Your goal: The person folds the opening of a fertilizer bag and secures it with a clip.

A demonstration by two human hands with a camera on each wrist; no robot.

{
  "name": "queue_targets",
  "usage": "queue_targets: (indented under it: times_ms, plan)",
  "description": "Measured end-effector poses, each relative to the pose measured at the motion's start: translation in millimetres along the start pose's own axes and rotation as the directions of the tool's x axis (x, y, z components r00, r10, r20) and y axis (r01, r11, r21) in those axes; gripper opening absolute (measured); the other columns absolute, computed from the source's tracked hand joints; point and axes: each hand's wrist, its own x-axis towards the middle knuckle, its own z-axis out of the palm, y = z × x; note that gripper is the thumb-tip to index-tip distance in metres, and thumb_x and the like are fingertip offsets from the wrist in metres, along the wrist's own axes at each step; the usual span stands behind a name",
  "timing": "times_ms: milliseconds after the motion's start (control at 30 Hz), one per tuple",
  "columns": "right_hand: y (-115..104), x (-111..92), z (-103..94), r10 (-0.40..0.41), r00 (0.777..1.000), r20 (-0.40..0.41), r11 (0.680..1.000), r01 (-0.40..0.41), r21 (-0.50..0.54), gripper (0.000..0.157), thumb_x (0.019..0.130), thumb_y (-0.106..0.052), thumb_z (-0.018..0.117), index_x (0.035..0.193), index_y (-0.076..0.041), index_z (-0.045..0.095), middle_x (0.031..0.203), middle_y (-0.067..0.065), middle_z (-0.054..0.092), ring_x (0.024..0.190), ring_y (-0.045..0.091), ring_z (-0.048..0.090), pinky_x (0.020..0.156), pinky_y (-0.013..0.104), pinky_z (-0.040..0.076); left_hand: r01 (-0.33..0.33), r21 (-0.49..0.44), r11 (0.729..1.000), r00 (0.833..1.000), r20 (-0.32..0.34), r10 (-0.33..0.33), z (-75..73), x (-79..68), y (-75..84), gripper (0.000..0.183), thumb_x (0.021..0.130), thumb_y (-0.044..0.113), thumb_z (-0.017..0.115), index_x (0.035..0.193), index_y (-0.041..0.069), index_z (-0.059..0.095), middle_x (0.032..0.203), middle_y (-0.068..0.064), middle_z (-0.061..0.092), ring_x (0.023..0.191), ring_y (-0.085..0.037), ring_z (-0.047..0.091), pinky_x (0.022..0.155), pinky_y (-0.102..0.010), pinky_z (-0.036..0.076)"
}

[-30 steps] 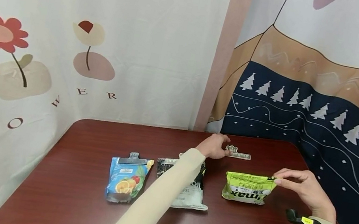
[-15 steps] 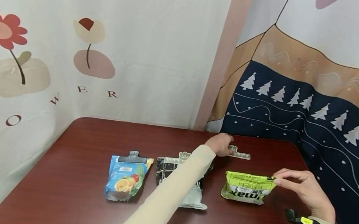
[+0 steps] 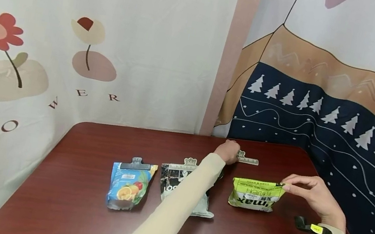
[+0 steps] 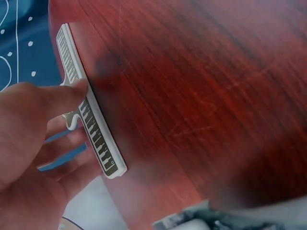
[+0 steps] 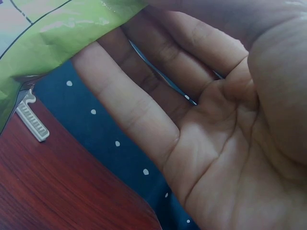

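My left hand reaches to the far side of the table and pinches a pale sealing clip with a piano-key pattern. In the left wrist view the thumb lies across the clip's bar, with the other fingers behind it. A green bag with dark lettering stands at the centre right. Thumb and fingers of my right hand pinch its top right corner. The right wrist view shows the green bag's edge above the fingers; where the thumb grips is partly hidden.
A blue fruit pouch with a dark clip lies on the left of the table. Beside it is a black-and-white bag with a patterned clip on top, partly covered by my left sleeve.
My left hand has moved slightly right and farther onto the clip at the back. My right hand still holds the green bag's corner. The view has shifted a little.
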Motion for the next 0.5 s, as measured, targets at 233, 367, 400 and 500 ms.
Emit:
queue_targets:
  times_ms: [233, 367, 400, 500]
  plan:
    - [-0.2, -0.4, -0.5, -0.009, 1.0, 0.015, 1.0, 0.009, 0.003, 0.012, 0.093, 0.001, 0.071, 0.102, 0.005, 0.076, 0.1, -0.002, 0.077, 0.093, 0.015, 0.069, 0.081, 0.027, 0.058, -0.03, -0.067, 0.997, 0.998, -0.061, 0.025, 1.9, -1.1, -1.9, 0.012, 0.097, 0.014, 0.069, 0.109, 0.013, 0.069, 0.103, -0.001, 0.071, 0.085, -0.012, 0.064, 0.074, -0.025, 0.054]
    - [-0.1, -0.6, -2.2, -0.047, 0.997, 0.053, 0.999, 0.046, 0.014, 0.013, 0.094, 0.002, 0.069, 0.104, 0.007, 0.075, 0.102, -0.004, 0.077, 0.095, 0.016, 0.067, 0.08, 0.027, 0.058, -0.033, -0.131, 0.991, 0.995, -0.102, 0.019, 0.8, -1.8, -2.4, 0.011, 0.098, 0.009, 0.064, 0.089, 0.014, 0.066, 0.084, 0.001, 0.065, 0.068, -0.013, 0.059, 0.061, -0.024, 0.047]
    - [-0.2, -0.4, -2.5, -0.055, 0.997, 0.059, 0.998, 0.054, 0.014, 0.013, 0.094, 0.002, 0.069, 0.105, 0.008, 0.075, 0.102, -0.003, 0.077, 0.095, 0.016, 0.067, 0.08, 0.027, 0.058, -0.034, -0.142, 0.989, 0.994, -0.109, 0.018, 0.4, -2.0, -2.1, 0.013, 0.098, 0.009, 0.064, 0.087, 0.015, 0.064, 0.082, 0.001, 0.064, 0.067, -0.013, 0.058, 0.059, -0.024, 0.046]
    - [-0.3, 0.3, -3.3, -0.075, 0.995, 0.07, 0.997, 0.074, 0.017, 0.013, 0.094, 0.003, 0.069, 0.104, 0.008, 0.075, 0.102, -0.002, 0.077, 0.095, 0.016, 0.067, 0.079, 0.028, 0.059, -0.034, -0.175, 0.984, 0.992, -0.123, 0.013, -0.9, -1.6, -1.2, 0.004, 0.098, 0.011, 0.067, 0.096, 0.013, 0.065, 0.094, -0.001, 0.067, 0.074, -0.012, 0.061, 0.062, -0.022, 0.047]
